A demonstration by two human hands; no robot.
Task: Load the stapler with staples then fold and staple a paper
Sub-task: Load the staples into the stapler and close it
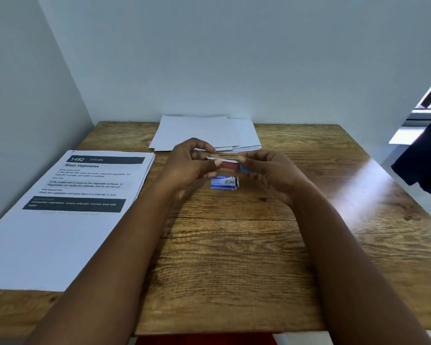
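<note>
Above the grained wooden bench (234,257), the left hand (189,165) and right hand (266,173) pinch a small pink-and-blue stapler (230,165) over the blue staple box (224,183); loading appears underway, white paper sheets (204,133) waiting behind.

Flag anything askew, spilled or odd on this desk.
Little stands out. The blank paper stack at the table's far edge is fanned unevenly and overhangs it. The staple box has an end flap open. Both hands, left hand and right hand, hold the small stapler above it.
</note>
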